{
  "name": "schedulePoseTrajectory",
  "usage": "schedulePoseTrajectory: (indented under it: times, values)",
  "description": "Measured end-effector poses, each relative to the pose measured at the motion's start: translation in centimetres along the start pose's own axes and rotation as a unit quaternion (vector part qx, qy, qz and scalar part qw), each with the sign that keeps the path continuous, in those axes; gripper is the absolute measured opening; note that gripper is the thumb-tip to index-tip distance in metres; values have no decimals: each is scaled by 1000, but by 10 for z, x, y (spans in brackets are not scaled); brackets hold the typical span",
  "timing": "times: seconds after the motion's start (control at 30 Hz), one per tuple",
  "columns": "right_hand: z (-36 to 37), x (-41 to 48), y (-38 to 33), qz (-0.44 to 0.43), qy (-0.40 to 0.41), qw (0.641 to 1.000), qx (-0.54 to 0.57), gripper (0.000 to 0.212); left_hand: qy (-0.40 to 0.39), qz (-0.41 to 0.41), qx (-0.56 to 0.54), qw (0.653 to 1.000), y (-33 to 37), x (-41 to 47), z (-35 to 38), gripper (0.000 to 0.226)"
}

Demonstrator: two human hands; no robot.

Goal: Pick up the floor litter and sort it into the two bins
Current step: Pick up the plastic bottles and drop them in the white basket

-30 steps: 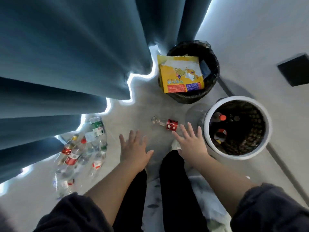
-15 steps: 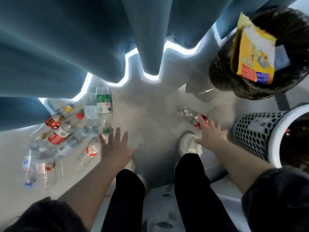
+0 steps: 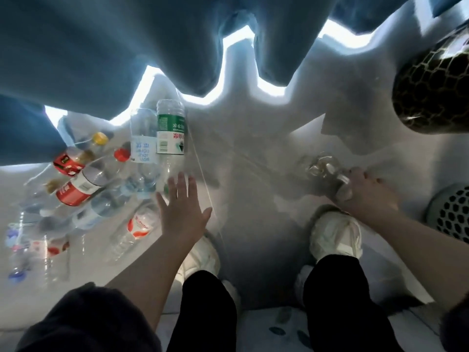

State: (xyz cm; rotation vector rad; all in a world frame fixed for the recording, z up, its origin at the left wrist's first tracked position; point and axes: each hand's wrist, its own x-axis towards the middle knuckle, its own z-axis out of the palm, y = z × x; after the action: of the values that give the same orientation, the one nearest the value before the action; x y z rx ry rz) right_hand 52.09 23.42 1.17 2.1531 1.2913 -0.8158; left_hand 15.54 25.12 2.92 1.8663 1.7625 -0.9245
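Right hand [image 3: 365,193] is low at the floor, fingers curled round a crumpled clear bottle [image 3: 322,167], just ahead of the right shoe [image 3: 335,233]. Left hand [image 3: 182,207] reaches forward, palm down, fingers straight and spread, holding nothing. Its fingertips are at the near edge of the bottle pile [image 3: 76,189].

Bare floor [image 3: 253,161] lies open between the two hands, up to the curtain [image 3: 114,47] hem.

Two bins on the right: black bin [image 3: 431,92] by the curtain, white perforated bin [image 3: 451,214] at the frame edge, near the right hand.

Pile: at least seven plastic bottles lying flat; the leftmost are too blurred to count. One green-label bottle [image 3: 170,130] lies farthest back.
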Motion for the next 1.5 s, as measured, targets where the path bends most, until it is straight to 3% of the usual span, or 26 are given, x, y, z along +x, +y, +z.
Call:
schedulePoseTrajectory:
  times: [0.13,0.23,0.43,0.53,0.73,0.93,1.2,1.5]
  values:
    - [-34,-28,-37,-61,-4,997,-46,66,-20,-34,-55,998,-12,-16,-25,90]
    - [-51,-39,-74,-112,6,992,-49,63,-22,-91,-137,986,-19,-14,-36,95]
    - [-32,-28,-133,-169,39,984,35,62,118,-77,-174,975,-24,47,-37,97]
    - [-14,-14,-143,-190,46,979,51,66,155,-134,-238,949,-24,81,-33,90]
    - [-7,-6,-142,-180,51,980,65,62,85,-170,-404,895,-6,79,-22,67]
    - [-65,-50,-123,-155,27,984,85,72,32,-96,-418,903,4,-12,-54,67]
    - [-166,-153,-66,-98,-25,960,261,73,15,13,-393,919,30,-119,-185,66]
    - [-239,-221,112,29,17,907,420,62,-36,107,-348,931,182,-217,-315,63]
